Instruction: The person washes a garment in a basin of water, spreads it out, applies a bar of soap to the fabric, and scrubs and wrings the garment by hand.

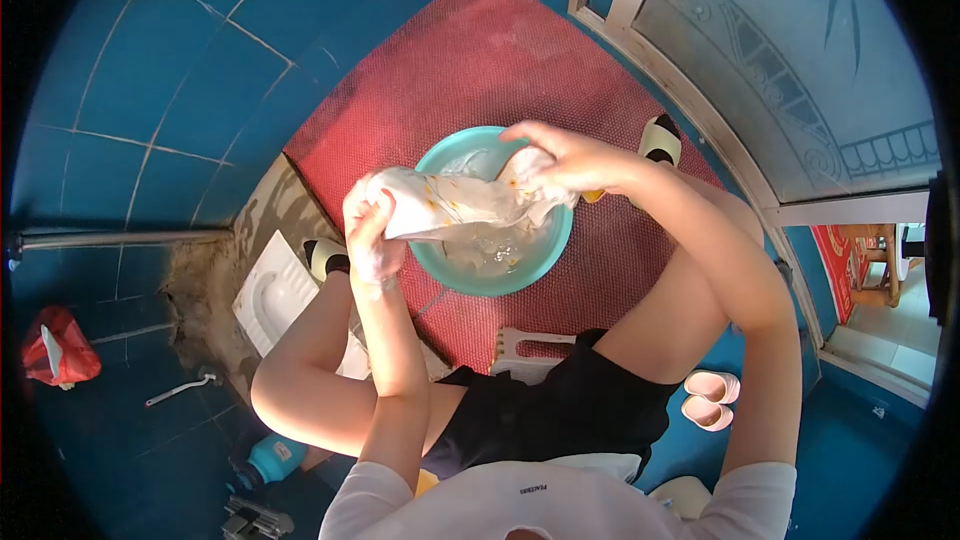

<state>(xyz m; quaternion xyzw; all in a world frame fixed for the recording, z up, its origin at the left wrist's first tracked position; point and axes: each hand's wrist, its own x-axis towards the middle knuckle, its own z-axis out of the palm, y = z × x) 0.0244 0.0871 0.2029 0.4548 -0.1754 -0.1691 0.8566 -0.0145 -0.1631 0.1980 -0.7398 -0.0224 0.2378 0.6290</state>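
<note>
On a red mat (610,275), a turquoise basin (490,286) of water (500,253) sits beneath a patterned white cloth (450,202), its left end clenched in the left hand (374,228), its right apparently in the right hand (575,158), best kept above the basin while wet.

head view | camera worn on the head, looking forward and steeply down | wide round field with dark corners | shirt (535,512) closest, along the bottom edge | basin (492,282) near the middle, within arm's reach | tiled wall (190,100) at left, glass door (770,70) at upper right, both farther off
</note>
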